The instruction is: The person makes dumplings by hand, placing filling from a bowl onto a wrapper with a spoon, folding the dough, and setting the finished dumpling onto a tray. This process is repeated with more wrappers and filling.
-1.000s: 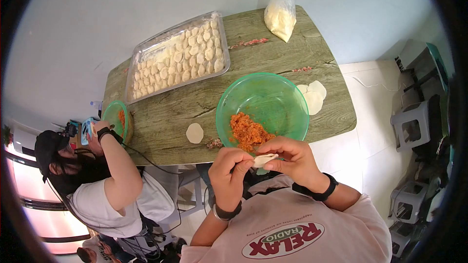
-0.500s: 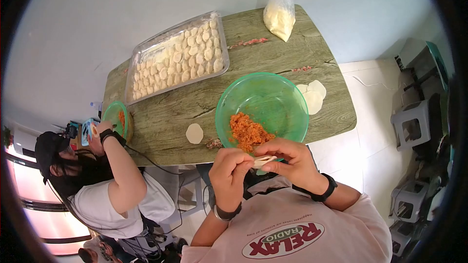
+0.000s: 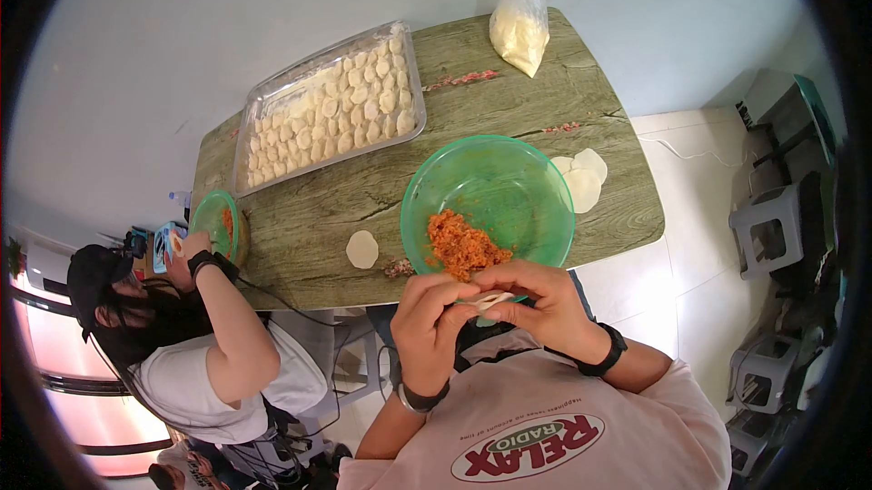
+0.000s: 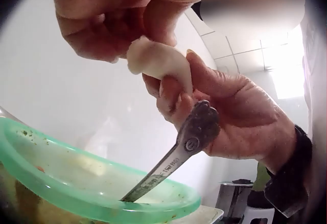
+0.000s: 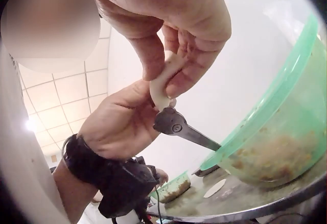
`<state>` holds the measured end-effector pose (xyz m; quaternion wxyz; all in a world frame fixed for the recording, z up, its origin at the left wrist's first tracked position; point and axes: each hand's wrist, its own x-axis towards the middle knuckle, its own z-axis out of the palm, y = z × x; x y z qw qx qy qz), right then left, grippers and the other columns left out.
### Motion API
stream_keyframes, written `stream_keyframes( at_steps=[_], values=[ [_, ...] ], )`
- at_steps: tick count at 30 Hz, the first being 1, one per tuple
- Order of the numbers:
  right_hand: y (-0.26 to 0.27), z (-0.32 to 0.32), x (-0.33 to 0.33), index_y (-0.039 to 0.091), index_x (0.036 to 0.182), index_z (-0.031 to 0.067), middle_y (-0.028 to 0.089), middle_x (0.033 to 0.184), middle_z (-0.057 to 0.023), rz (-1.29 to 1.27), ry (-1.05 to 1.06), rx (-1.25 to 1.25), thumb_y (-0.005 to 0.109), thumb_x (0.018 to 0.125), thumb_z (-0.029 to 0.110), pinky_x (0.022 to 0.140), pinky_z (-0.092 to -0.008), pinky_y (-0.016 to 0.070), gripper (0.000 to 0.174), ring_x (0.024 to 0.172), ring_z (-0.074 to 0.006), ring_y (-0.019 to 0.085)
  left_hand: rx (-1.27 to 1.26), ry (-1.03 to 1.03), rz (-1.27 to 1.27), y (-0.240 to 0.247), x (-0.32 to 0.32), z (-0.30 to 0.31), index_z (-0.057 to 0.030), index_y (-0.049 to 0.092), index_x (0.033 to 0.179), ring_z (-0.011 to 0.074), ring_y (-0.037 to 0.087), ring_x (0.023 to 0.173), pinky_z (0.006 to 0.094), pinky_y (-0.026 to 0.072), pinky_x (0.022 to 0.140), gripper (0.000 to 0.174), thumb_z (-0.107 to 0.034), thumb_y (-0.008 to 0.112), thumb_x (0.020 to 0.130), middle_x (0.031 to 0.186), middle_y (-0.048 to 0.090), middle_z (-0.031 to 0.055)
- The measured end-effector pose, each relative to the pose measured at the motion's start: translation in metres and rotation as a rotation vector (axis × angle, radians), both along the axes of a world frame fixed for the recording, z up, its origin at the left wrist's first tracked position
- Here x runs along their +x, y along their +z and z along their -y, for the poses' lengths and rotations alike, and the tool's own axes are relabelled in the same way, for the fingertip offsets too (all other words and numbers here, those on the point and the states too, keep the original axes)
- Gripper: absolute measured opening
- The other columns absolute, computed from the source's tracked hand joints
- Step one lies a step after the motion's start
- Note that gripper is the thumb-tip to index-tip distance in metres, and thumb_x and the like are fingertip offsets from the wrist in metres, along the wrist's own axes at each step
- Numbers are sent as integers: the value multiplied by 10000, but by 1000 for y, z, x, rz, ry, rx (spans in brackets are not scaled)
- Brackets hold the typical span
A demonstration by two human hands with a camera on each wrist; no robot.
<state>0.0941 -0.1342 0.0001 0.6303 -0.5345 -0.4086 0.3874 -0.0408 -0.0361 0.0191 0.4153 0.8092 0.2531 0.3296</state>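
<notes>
Above the near rim of a green bowl (image 3: 563, 227), both hands pinch a folded white dumpling (image 4: 162, 63) between thumbs and fingers. The left hand (image 3: 431, 319) grips one end and the right hand (image 3: 551, 310) the other. Curved like a crescent, the dumpling (image 5: 164, 83) is partly covered by the fingertips. Orange-red minced filling (image 3: 465, 243) lies in the near left part of the bowl. A metal utensil handle (image 4: 171, 161) sticks out over the bowl's rim, close below the hands; its other end is hidden inside the bowl.
Right of the bowl lie several round wrappers (image 3: 584, 188); a single wrapper (image 3: 362, 249) lies left of it. Rows of dumplings fill much of a metal tray (image 3: 420, 81) farther back. A bag of pale flour (image 3: 521, 36) stands at the back. Another person (image 3: 209, 336) works at the left with a smaller green bowl (image 3: 238, 227).
The fingers of both hands have drawn closer together over the dumpling, covering more of it. The other person's arm at the left has shifted slightly. The bowl and tray stay in place.
</notes>
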Motion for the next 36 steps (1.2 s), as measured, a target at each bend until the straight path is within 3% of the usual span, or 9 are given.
stream_keyframes(
  at_steps=[2, 5, 21, 36],
  values=[
    [1, 0, 0, 597, 1089, -10, 622, 1006, -93, -24, -6, -4, 691, 766, -22, 790, -273, 514, 336, 917, -153, 621, 3, 28, 25, 5, 4, 2, -19, 597, 803, 183, 540, 727, 271, 420, 659, 129, -128, 666, 804, 802, 547, 69],
    [4, 0, 1, 597, 1085, -15, 622, 1002, -98, 31, 6, 8, 692, 767, -18, 782, -271, 517, 332, 913, -155, 624, 21, -18, 4, -2, 2, 0, -20, 598, 807, 178, 541, 731, 269, 421, 661, 147, -138, 683, 790, 814, 548, 69],
    [1, 0, -2, 602, 1082, -8, 636, 979, -98, 122, -29, 51, 690, 782, 20, 757, -273, 524, 314, 875, -159, 639, -3, -44, 27, -3, 2, 1, -14, 638, 828, 174, 561, 745, 263, 435, 668, 135, -72, 715, 734, 821, 573, 70],
    [2, -1, -5, 595, 1102, -4, 647, 990, -112, 188, -55, 45, 684, 756, -41, 771, -277, 529, 360, 899, -179, 649, -24, -34, 1, 1, 2, 3, -18, 658, 834, 181, 566, 781, 272, 442, 686, 120, -60, 712, 735, 855, 590, 59]
  ],
)
